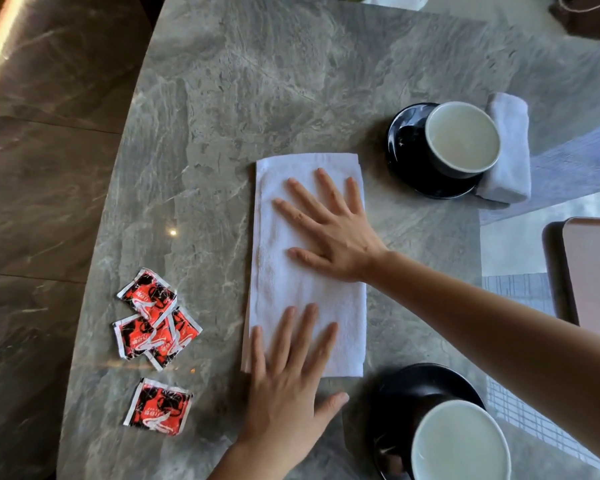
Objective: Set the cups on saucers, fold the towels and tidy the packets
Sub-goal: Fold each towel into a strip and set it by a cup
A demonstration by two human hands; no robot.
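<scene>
A white towel (309, 265), folded into a long rectangle, lies flat at the centre of the grey marble table (257, 81), its long axis running from near to far. The right hand (329, 230) lies palm down on the far half of the towel, fingers spread and straight, gripping nothing. The left hand (288, 386) lies palm down at the near end: the fingers are spread flat on the cloth, while the thumb and heel of the palm rest on the table surface just beyond the towel's near edge; it also grips nothing. To the left of the towel, three red-and-black packets (156, 323) lie overlapping in a loose cluster, and a fourth packet (158, 407) lies apart, nearer to the person. At the far right, a cup (461, 138) stands on a black saucer (406, 147), with a rolled towel (510, 150) touching the saucer's right side. At the near right, a second cup (459, 445) stands on a second black saucer (413, 386), close to the towel's near right corner.
</scene>
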